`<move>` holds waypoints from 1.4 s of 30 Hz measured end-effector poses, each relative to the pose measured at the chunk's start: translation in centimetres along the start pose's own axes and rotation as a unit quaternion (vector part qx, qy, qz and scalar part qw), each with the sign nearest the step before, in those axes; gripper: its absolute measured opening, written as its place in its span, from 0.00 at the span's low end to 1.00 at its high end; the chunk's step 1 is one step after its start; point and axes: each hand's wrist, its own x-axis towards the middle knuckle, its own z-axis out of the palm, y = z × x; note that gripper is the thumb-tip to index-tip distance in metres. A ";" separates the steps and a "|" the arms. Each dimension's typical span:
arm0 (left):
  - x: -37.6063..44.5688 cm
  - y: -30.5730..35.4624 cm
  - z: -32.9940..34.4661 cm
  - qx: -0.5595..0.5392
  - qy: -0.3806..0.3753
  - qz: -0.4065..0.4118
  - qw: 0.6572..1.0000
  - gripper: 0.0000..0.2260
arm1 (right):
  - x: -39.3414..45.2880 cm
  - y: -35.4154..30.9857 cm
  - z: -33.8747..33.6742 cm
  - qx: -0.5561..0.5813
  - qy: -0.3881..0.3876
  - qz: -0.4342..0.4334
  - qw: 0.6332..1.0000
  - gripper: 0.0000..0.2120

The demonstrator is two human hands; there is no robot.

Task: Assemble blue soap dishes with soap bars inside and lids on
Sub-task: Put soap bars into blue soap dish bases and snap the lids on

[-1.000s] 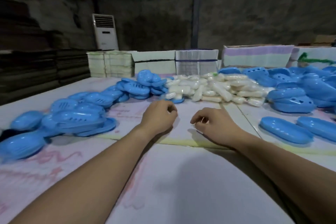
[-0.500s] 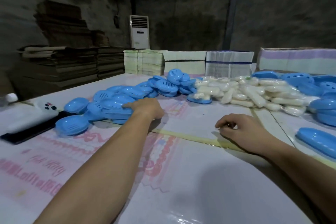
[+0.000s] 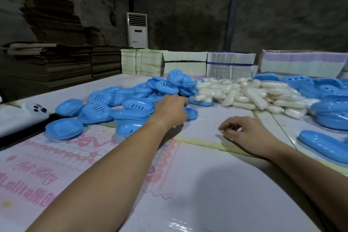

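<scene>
Tons of blue dish halves (image 3: 98, 111) crowd the left hand (image 3: 170, 110), grip hidden; right hand (image 3: 244, 133) rests half-curled, empty, wrapped soaps (image 3: 250, 94) behind lying every direction.

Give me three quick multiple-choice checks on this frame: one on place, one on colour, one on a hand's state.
1. Where does the pile of wrapped soap bars lie?
A. at the near table edge
B. on the table's far side, right of the slotted blue pieces
C. on the cardboard stacks

2. What colour are the dish parts?
A. green
B. white
C. blue

3. What is the right hand doing?
A. resting on the table, holding nothing
B. gripping a lid
C. lifting a soap bar

Key: 1 B, the bars lie beyond both hands; 2 C, every dish part is blue; 3 A, its curled fingers are empty.
</scene>
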 end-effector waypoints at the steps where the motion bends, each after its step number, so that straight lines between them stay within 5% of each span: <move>1: 0.0 -0.2 0.1 0.017 -0.027 -0.020 0.999 0.15 | 0.0 0.0 0.0 0.001 0.000 0.002 1.000 0.10; 4: -0.1 -0.1 0.8 -0.013 -0.093 -0.003 0.996 0.14 | 0.0 0.0 0.0 0.000 -0.001 0.006 1.000 0.10; 9: -0.3 2.0 1.4 -0.071 -0.087 0.093 0.989 0.12 | -0.1 -0.2 -0.2 -0.005 0.004 0.017 1.000 0.10; 18: -2.6 6.4 1.7 -0.216 -0.115 0.242 0.939 0.01 | 0.1 2.5 -2.6 -0.027 0.145 0.136 0.980 0.09; 24: -2.9 6.8 2.5 -0.299 -0.102 0.223 0.922 0.09 | 0.1 5.3 -4.6 -0.152 0.154 0.224 0.950 0.13; 30: -2.8 7.1 3.1 -0.309 -0.101 0.221 0.919 0.14 | 1.1 7.9 -4.9 -0.280 0.056 0.325 0.901 0.25; 42: -2.3 6.9 4.0 -0.289 -0.106 0.228 0.924 0.10 | 4.7 12.5 -5.5 -0.289 0.062 0.439 0.849 0.28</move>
